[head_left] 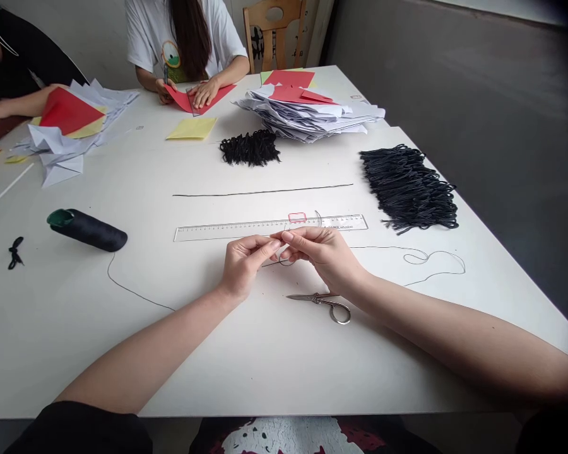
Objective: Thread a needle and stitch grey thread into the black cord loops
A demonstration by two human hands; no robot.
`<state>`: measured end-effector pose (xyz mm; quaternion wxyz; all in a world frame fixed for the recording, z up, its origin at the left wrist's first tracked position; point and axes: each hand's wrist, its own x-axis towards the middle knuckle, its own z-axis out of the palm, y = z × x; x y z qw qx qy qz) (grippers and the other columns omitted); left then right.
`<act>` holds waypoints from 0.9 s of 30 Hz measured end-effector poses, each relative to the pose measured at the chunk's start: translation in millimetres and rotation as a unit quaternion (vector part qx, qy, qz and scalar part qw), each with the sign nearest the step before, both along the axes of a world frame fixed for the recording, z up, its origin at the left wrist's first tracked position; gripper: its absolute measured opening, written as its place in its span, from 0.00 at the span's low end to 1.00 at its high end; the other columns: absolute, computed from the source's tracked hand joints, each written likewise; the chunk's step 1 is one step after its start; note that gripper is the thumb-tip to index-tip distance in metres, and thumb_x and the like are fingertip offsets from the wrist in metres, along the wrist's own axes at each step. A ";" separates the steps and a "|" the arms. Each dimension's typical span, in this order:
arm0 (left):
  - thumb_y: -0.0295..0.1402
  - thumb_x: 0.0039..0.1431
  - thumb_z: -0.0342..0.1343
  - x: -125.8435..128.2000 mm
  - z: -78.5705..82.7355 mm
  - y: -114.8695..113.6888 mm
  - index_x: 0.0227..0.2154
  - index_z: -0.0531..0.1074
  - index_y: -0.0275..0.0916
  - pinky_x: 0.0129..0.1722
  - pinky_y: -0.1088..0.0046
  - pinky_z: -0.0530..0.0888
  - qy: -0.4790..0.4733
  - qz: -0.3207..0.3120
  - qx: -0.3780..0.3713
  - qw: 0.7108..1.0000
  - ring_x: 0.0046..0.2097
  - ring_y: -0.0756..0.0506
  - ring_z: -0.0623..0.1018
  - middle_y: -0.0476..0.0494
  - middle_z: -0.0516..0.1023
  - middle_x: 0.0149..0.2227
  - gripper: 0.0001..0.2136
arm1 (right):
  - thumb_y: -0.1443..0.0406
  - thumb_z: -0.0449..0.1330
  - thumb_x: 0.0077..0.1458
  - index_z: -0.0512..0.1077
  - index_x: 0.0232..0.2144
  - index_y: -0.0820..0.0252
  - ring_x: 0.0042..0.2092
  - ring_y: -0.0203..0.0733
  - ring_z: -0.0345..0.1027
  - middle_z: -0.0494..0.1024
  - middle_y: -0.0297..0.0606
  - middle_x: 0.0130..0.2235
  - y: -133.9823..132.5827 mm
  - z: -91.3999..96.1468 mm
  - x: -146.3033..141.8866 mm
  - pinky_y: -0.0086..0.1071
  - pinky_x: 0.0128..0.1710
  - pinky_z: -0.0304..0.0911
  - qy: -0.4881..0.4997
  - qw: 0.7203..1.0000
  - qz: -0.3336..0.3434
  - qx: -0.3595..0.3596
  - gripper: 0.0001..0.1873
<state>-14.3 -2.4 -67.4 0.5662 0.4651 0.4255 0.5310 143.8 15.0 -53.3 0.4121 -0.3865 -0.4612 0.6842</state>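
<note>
My left hand (246, 261) and my right hand (319, 252) meet fingertip to fingertip over the table's middle, both pinching a thin black thread (271, 264). Loose bits of it stick out above and below my fingers; the pinched part is hidden. Just beyond my hands lies a clear ruler (208, 232) with a red outlined mark. Scissors (319, 299) rest below my right hand, one handle loop partly hidden. From a black thread spool (92, 230) on the left, a strand runs towards my left forearm. More thread (435, 255) curls at the right.
A straight black cord (262, 191) lies past the ruler. Beyond are a small bundle of black loops (250, 149), a larger bundle (409, 188) and a paper stack (307, 116). Across the table a person (189, 47) handles red paper (222, 96); another person sits far left.
</note>
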 end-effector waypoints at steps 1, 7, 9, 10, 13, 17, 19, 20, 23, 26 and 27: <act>0.34 0.52 0.62 -0.1 -0.2 0.1 0.22 0.78 0.40 0.25 0.75 0.66 -0.003 -0.001 -0.003 1.000 0.25 0.52 0.71 0.49 0.73 0.20 0.06 | 0.55 0.67 0.48 0.79 0.32 0.61 0.32 0.35 0.73 0.79 0.39 0.29 -0.1 0.0 0.2 0.29 0.36 0.67 0.000 1.000 0.001 -0.003 0.15; 0.34 0.50 0.62 -0.6 -0.9 1.4 0.23 0.79 0.39 0.23 0.75 0.64 0.002 -0.003 -0.015 1.000 0.24 0.52 0.69 0.48 0.73 0.21 0.06 | 0.55 0.67 0.48 0.79 0.35 0.62 0.35 0.38 0.75 0.80 0.42 0.33 -0.7 -0.9 1.0 0.31 0.39 0.70 0.004 1.000 0.001 -0.027 0.17; 0.34 0.50 0.62 -0.3 -0.7 2.0 0.23 0.79 0.39 0.23 0.75 0.64 0.002 0.000 -0.015 1.000 0.23 0.52 0.68 0.49 0.73 0.20 0.05 | 0.55 0.67 0.48 0.79 0.35 0.63 0.35 0.38 0.75 0.80 0.42 0.33 -0.4 -1.7 1.1 0.31 0.39 0.70 0.004 1.000 0.002 -0.031 0.17; 0.34 0.49 0.62 -0.1 -0.5 2.2 0.23 0.79 0.39 0.23 0.75 0.64 0.001 0.001 -0.015 1.000 0.24 0.52 0.69 0.49 0.73 0.20 0.05 | 0.55 0.67 0.48 0.79 0.35 0.63 0.35 0.37 0.75 0.80 0.42 0.33 -0.1 -2.1 1.0 0.30 0.39 0.71 0.005 0.999 0.002 -0.033 0.17; 0.36 0.48 0.63 0.7 0.4 2.0 0.23 0.78 0.39 0.24 0.75 0.66 0.000 0.010 -0.012 1.000 0.24 0.51 0.70 0.49 0.72 0.20 0.07 | 0.56 0.68 0.47 0.79 0.38 0.61 0.36 0.36 0.75 0.80 0.40 0.35 0.4 -3.1 0.5 0.30 0.40 0.70 0.016 0.999 0.005 -0.039 0.18; 0.39 0.48 0.64 1.6 0.4 1.4 0.25 0.79 0.39 0.25 0.74 0.67 0.007 0.023 -0.011 1.000 0.25 0.50 0.71 0.49 0.71 0.19 0.08 | 0.57 0.68 0.48 0.79 0.37 0.60 0.36 0.34 0.74 0.79 0.39 0.37 0.1 -3.9 -0.3 0.27 0.39 0.70 0.029 0.998 0.032 -0.040 0.16; 0.39 0.47 0.65 2.1 -0.2 1.5 0.25 0.79 0.39 0.25 0.74 0.68 0.008 0.022 -0.009 1.000 0.26 0.50 0.72 0.49 0.72 0.20 0.09 | 0.57 0.68 0.48 0.79 0.36 0.60 0.35 0.33 0.74 0.79 0.39 0.36 0.1 -4.5 -0.6 0.26 0.37 0.70 0.033 0.998 0.032 -0.045 0.15; 0.39 0.47 0.65 2.3 -0.6 1.6 0.25 0.79 0.39 0.26 0.73 0.68 0.007 0.021 -0.008 1.000 0.26 0.50 0.72 0.49 0.72 0.20 0.09 | 0.58 0.68 0.47 0.79 0.35 0.61 0.35 0.33 0.74 0.79 0.39 0.35 0.3 -4.7 -0.7 0.26 0.36 0.70 0.035 0.998 0.027 -0.050 0.14; 0.38 0.48 0.64 2.7 -1.2 1.9 0.25 0.78 0.39 0.28 0.73 0.69 0.004 0.025 -0.012 1.000 0.28 0.50 0.72 0.48 0.73 0.22 0.08 | 0.57 0.68 0.48 0.79 0.35 0.61 0.34 0.34 0.74 0.79 0.39 0.34 1.0 -5.0 -0.8 0.26 0.36 0.71 0.038 0.997 0.013 -0.060 0.15; 0.37 0.48 0.64 2.9 -0.2 1.9 0.23 0.78 0.40 0.31 0.72 0.70 -0.005 0.029 -0.019 0.999 0.29 0.50 0.73 0.49 0.73 0.21 0.07 | 0.56 0.67 0.49 0.79 0.36 0.61 0.35 0.36 0.75 0.79 0.39 0.35 0.9 -4.0 -0.8 0.27 0.35 0.71 0.037 0.998 0.018 -0.046 0.16; 0.37 0.48 0.64 2.9 0.3 1.8 0.22 0.78 0.40 0.31 0.72 0.70 -0.008 0.029 -0.022 0.999 0.29 0.49 0.73 0.49 0.73 0.21 0.07 | 0.56 0.66 0.50 0.78 0.36 0.61 0.34 0.35 0.75 0.79 0.39 0.36 0.6 -3.5 -0.9 0.26 0.35 0.71 0.037 0.998 0.021 -0.039 0.16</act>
